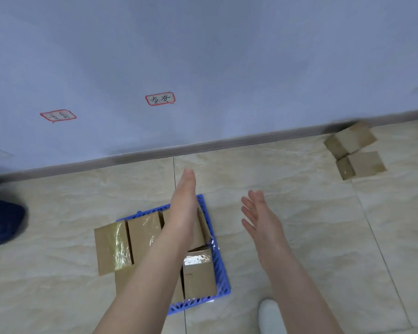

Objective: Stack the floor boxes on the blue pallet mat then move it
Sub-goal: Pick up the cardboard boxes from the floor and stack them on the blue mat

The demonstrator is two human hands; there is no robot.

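While boxes (pixel 199 278) sit on the blue mat (pixel 193 304), left grip (pixel 182 206) flat, empty, right grip (pixel 257 214) spread, empty.

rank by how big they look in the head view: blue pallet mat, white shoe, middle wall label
1. blue pallet mat, largest, partly under boxes.
2. white shoe, cut off by the frame, nearest.
3. middle wall label, smallest, but farthest away.

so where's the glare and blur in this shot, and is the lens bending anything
Head view: glare streaks the clear tape on the leftmost box; the two floor boxes at far right and the dark blue shape at left are smeared and soft; the skirting runs tilted and faintly bowed, which looks like wide-angle distortion.
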